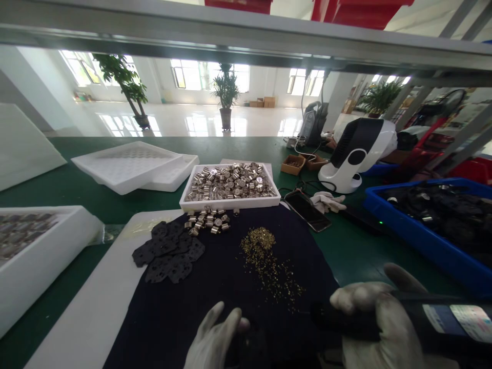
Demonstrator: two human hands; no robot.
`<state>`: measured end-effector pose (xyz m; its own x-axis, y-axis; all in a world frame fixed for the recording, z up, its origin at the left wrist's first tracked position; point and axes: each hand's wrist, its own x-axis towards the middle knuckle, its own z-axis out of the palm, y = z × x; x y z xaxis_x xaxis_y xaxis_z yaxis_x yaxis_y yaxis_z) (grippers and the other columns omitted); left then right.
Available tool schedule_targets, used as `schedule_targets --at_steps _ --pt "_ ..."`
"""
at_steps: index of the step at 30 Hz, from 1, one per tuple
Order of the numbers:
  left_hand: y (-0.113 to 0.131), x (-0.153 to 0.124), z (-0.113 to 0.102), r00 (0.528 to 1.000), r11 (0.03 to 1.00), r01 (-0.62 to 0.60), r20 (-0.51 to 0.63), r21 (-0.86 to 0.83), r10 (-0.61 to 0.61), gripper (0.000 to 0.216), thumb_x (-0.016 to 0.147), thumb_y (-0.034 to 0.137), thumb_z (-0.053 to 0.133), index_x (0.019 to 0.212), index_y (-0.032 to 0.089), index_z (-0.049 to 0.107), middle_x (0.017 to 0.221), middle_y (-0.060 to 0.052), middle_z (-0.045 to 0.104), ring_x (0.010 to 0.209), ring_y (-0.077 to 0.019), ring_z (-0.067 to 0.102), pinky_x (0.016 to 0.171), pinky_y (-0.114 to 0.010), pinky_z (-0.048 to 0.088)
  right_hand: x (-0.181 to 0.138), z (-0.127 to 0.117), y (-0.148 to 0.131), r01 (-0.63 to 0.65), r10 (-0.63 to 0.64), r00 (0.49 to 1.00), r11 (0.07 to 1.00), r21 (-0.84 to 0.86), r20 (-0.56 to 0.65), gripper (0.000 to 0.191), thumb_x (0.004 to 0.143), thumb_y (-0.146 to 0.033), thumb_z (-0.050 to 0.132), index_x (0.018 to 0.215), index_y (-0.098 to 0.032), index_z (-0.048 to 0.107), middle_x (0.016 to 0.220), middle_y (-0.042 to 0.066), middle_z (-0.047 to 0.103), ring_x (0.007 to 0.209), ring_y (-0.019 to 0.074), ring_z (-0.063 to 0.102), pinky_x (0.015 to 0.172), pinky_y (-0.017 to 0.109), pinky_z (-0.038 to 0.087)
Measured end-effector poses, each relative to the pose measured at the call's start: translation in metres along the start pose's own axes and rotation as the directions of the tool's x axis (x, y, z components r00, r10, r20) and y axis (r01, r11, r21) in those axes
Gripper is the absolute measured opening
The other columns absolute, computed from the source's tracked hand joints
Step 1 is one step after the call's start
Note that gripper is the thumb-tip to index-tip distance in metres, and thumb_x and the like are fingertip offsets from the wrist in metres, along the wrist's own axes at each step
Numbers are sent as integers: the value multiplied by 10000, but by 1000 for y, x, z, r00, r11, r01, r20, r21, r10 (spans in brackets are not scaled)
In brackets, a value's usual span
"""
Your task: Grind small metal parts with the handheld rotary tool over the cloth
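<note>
My right hand (378, 320), in a pale glove, is wrapped round a black power screwdriver (434, 320) whose tip points left over a dark cloth (230, 287). My left hand (217, 341), also gloved, sits at the bottom edge with fingers curled on a small dark part I cannot make out. On the cloth lie a scatter of tiny brass screws (269, 261), a heap of black flat plates (169, 251) and a small cluster of silver metal cylinders (207, 221).
A white foam tray (230, 202) full of silver cylinders stands behind the cloth. Stacked white trays (130, 166) lie at back left, another white tray (42, 256) at left. A phone (307, 210), a white-black fan (355, 154) and a blue bin (430, 241) of dark parts are at right.
</note>
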<state>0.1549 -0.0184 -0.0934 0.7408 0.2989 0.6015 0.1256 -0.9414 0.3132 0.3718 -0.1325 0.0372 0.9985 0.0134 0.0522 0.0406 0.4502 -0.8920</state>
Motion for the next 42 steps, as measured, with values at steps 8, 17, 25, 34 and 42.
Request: schedule_targets --at_steps 8,17,25,34,42 --pt "-4 -11 38 984 999 6 -176 -49 -15 756 1110 655 274 1735 266 105 962 -5 838 973 -226 829 1141 -379 572 -5 1 -5 -102 84 974 992 76 208 541 725 -394 932 1205 -265 717 684 -54 542 575 139 498 465 270 563" --pt "1 -25 56 990 993 99 -95 -62 -105 615 1152 390 236 1734 243 99 1010 -23 832 933 -218 827 1144 -467 581 -44 34 -9 -328 325 897 944 -42 300 548 738 -420 952 1210 -306 700 710 -62 565 595 114 520 545 231 549" --pt "-4 -23 73 973 998 45 -223 -47 -55 632 1166 423 318 1728 212 121 942 26 832 852 -144 824 1201 -346 509 -54 50 -12 -317 341 879 940 -125 333 464 827 -407 873 1222 -305 652 695 -73 572 607 113 524 578 199 530" --pt "1 -22 69 982 985 91 -151 -145 -113 788 1088 718 189 1710 233 180 988 -7 823 837 -183 822 1223 -427 503 -52 49 -9 -282 311 882 950 -131 355 435 887 -422 837 1248 -289 637 735 -68 569 635 113 527 600 214 536" --pt "-1 -25 77 968 996 49 -244 -74 -66 744 1118 610 357 1712 212 154 940 17 821 800 -162 816 1208 -383 507 -66 48 -11 -277 300 903 954 -117 308 431 756 -360 903 1093 -298 642 639 -78 579 537 123 551 524 228 542"
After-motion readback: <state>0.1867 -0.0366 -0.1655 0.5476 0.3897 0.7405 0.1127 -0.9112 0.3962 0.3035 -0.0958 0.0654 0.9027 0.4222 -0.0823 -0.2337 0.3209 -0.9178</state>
